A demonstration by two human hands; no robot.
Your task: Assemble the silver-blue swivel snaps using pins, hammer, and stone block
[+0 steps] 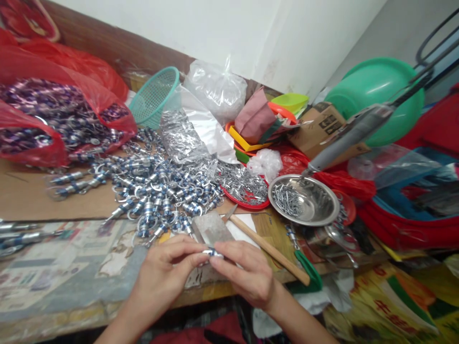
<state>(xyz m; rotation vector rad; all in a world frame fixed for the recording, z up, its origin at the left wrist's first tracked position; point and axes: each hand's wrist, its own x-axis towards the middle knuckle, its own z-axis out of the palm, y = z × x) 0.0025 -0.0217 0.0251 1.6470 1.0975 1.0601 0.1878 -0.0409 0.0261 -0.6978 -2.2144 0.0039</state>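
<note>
My left hand (167,267) and my right hand (247,272) meet over the front edge of the workbench. Between their fingertips they pinch a small silver-and-blue metal fitting (212,253), partly hidden by the fingers. Right behind the hands lies a grey metal block (212,227). A hammer's wooden handle (270,248) slants away to the right of it. Beyond the block spreads a pile of similar silver-and-blue fittings (161,181), several with rings on them.
A red plastic bag (82,91) full of fittings stands at left. Small metal parts fill a clear bag (186,138) and a red plate (247,204). Pins lie in a steel bowl (322,210); a grey-handled tool (351,136) leans above it. A teal basket (154,98) stands behind.
</note>
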